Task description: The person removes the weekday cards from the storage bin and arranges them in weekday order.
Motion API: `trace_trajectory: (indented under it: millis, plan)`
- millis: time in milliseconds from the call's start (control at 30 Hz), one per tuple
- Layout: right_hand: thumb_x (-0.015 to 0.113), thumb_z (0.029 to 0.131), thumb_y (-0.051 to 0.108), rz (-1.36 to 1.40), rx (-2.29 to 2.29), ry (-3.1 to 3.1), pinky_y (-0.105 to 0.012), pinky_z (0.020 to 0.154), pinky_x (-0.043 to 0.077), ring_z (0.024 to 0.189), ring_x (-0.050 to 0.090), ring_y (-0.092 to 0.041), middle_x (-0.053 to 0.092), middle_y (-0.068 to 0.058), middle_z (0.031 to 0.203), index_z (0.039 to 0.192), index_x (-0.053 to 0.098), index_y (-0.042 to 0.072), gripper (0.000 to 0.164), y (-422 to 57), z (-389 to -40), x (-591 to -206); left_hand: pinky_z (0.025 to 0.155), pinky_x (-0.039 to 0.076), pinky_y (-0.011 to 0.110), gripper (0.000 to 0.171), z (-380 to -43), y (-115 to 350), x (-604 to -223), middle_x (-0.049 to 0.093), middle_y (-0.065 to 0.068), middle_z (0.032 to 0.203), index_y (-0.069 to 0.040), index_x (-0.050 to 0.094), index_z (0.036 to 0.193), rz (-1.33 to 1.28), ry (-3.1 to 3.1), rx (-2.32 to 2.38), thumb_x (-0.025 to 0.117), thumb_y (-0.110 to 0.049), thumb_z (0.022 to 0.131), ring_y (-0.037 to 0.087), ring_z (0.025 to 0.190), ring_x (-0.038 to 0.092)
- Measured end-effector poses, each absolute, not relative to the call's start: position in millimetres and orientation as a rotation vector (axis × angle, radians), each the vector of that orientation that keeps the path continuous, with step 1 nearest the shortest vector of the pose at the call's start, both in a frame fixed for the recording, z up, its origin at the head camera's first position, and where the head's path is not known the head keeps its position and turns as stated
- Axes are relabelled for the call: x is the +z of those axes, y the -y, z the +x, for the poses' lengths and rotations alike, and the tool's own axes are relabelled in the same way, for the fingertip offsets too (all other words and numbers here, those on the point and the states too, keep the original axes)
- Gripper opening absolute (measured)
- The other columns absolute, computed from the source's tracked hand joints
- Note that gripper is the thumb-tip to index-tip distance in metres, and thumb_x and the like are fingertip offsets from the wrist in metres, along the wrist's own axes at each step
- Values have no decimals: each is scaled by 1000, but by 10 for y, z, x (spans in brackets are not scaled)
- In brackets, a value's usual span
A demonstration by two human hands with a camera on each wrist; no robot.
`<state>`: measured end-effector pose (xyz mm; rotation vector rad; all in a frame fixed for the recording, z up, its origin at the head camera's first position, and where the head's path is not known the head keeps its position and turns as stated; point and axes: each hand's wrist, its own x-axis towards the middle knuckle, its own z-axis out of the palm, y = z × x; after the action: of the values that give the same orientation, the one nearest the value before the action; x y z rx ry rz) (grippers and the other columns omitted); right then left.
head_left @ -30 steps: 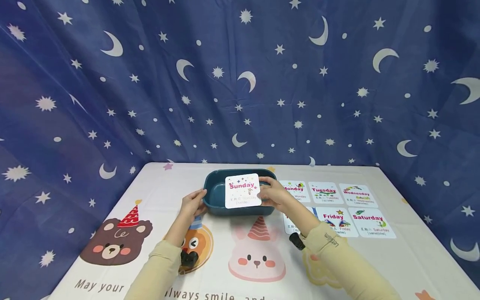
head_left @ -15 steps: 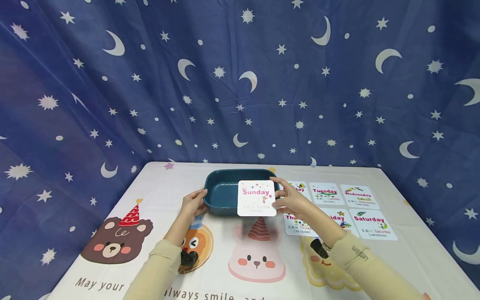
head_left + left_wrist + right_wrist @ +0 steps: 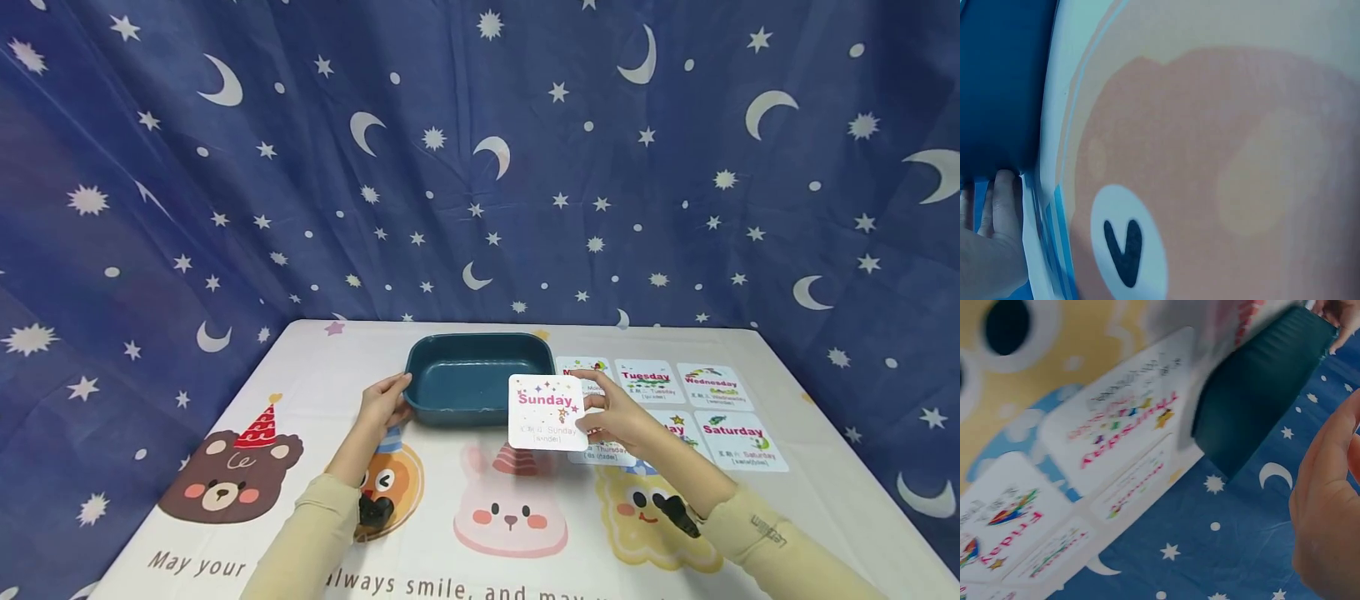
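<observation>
In the head view my right hand [image 3: 617, 413] holds a white square flashcard [image 3: 547, 412] by its right edge. The card reads "Sunday" in pink and faces up, in front of the right end of a dark teal plastic bin [image 3: 450, 417]. My left hand [image 3: 382, 403] grips the bin's left end, thumb at the rim. The left wrist view has that hand's fingers [image 3: 1005, 203] against the bin's side [image 3: 1000, 81]. In the right wrist view my right hand [image 3: 1329, 500] is at the right edge and the card is out of sight.
Weekday cards lie in two rows to the right, among them Tuesday [image 3: 645, 382], Wednesday [image 3: 715, 387] and Saturday [image 3: 738, 442]. The Thursday card [image 3: 1116, 412] is partly covered in the head view. A printed tablecloth [image 3: 420, 550] spreads below; a starry blue curtain [image 3: 480, 208] hangs behind.
The Sunday card has moved in my right hand from over the bin to the right and toward me, uncovering the bin's inside. My left hand stays on the bin's left end.
</observation>
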<state>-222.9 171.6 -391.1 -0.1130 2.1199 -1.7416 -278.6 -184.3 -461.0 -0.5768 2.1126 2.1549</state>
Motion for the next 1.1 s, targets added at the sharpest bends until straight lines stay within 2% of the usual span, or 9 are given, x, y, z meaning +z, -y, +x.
trace_trajectory:
  millis: [233,667,767,833,967,1100]
  plan:
    - [56,83,-8,-57,-1685,-2216,-32,65,56,76,63,-16,62,-6,88,145,20,8,74,-1902,-2061,-3959,66,54,17,52,-2830,1811,-4552,49,18,137,-5,49,136,-548,-2128,2138,58,-33,93,-1,70,59]
    - [56,84,-6,-48,-1549,-2295,-33,62,54,73,63,-17,65,-10,89,144,21,2,69,-2238,-1840,-4214,71,55,19,52,-2846,1826,-4549,47,20,139,-4,47,137,-540,-2123,2147,58,-32,94,3,80,61]
    - [55,85,-5,-80,-1539,-2270,-30,61,54,70,63,-17,65,-9,89,143,18,0,70,-2310,-1777,-4304,71,55,19,52,-2816,1828,-4570,47,21,138,-4,48,136,-536,-2134,2142,58,-31,93,1,77,61]
    - [57,84,-2,-67,-1502,-2271,-24,53,49,62,58,-13,63,-7,84,143,19,0,70,-2333,-1725,-4358,69,55,18,51,-2793,1838,-4588,49,19,137,-3,49,135,-550,-2134,2141,58,-31,93,0,73,60]
    - [59,82,-1,-40,-1454,-2282,-17,47,40,53,49,-9,61,-2,74,141,22,-1,70,-2360,-1649,-4454,65,53,17,51,-2767,1857,-4625,55,16,129,-2,49,134,-560,-2121,2149,59,-30,93,0,69,59]
    - [59,81,-4,-63,-1462,-2296,-17,48,43,53,53,-10,58,-1,69,139,23,-4,69,-2382,-1646,-4520,64,53,17,51,-2777,1860,-4631,59,14,122,-2,50,134,-554,-2133,2154,60,-30,93,0,68,59]
